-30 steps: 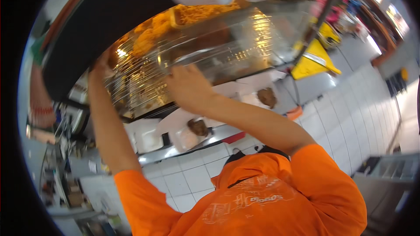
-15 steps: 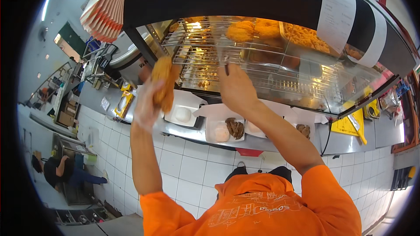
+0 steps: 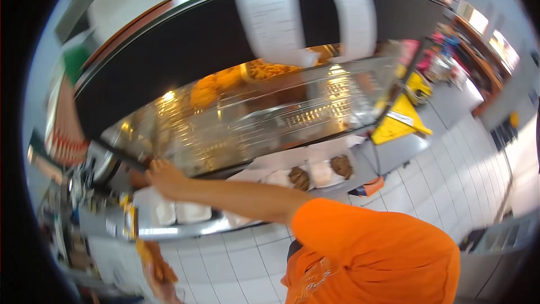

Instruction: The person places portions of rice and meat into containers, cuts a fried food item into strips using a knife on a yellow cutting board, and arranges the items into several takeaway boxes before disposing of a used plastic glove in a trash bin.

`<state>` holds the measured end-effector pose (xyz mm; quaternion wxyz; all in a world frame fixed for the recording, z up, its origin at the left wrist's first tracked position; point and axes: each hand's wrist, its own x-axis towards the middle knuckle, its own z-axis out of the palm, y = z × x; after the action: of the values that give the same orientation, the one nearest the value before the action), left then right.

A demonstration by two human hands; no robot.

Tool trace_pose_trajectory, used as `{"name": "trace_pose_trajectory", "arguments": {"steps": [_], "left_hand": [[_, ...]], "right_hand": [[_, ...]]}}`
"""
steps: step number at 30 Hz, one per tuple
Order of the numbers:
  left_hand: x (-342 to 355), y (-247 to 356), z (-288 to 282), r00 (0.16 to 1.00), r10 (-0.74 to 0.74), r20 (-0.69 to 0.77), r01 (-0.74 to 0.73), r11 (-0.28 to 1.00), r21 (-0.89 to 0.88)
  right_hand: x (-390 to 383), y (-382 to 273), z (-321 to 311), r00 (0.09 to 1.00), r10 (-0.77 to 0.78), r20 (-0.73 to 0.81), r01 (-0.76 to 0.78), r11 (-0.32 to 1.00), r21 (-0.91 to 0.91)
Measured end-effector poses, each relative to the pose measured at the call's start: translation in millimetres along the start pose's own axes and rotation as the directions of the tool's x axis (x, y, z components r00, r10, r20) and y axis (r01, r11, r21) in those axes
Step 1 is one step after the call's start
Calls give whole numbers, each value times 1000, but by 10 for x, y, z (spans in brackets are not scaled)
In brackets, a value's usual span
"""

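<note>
My left hand (image 3: 160,284), low at the left edge and blurred, holds a long piece of golden fried chicken (image 3: 152,259), away from the counter. My right hand (image 3: 166,177) is closed at the lower left of the warming case's sliding glass door (image 3: 247,112), by the black frame. Behind the glass lie orange fried pieces (image 3: 205,95) and shredded food (image 3: 267,70) on racks. Below the case, white takeaway boxes (image 3: 322,177) hold white portions and brown food (image 3: 298,179); more white trays (image 3: 192,211) stand at the left. My right forearm crosses in front of these boxes.
The steel counter (image 3: 450,107) carries a yellow board (image 3: 394,126) with a utensil at the right and a yellow box (image 3: 131,217) at the left. Striped paper packets (image 3: 67,124) hang at the case's left end. Paper slips (image 3: 270,17) hang on its top. White tiled floor (image 3: 230,264) lies below.
My right hand has moved left along the case with the glass door. My left hand has drawn the chicken out from the case and down toward the lower left. The view has turned.
</note>
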<state>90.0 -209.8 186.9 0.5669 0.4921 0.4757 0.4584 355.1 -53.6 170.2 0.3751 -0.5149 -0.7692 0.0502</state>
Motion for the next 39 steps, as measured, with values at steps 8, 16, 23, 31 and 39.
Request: {"name": "trace_pose_trajectory", "arguments": {"steps": [8, 16, 23, 31, 39], "left_hand": [[75, 356, 750, 962, -199, 186, 172, 973, 153], [-7, -172, 2189, 829, -191, 525, 0, 940, 341], [-444, -673, 4621, 392, -371, 842, 418, 887, 196], [-994, -2144, 7562, 439, -373, 817, 250, 924, 288], [-764, -2549, 8445, 800, 17, 600, -464, 651, 600]], "right_hand": [[-366, 123, -292, 984, -21, 177, -3, 991, 132], [-4572, 1165, -1612, 654, 343, 674, -474, 880, 13], [-6687, 2014, -4575, -1, 956, -295, -813, -172, -556], [-7065, 3562, -4880, 514, 848, -131, -734, 355, -579], [-7270, 3353, -5338, 541, 837, -85, -832, 519, -195]]}}
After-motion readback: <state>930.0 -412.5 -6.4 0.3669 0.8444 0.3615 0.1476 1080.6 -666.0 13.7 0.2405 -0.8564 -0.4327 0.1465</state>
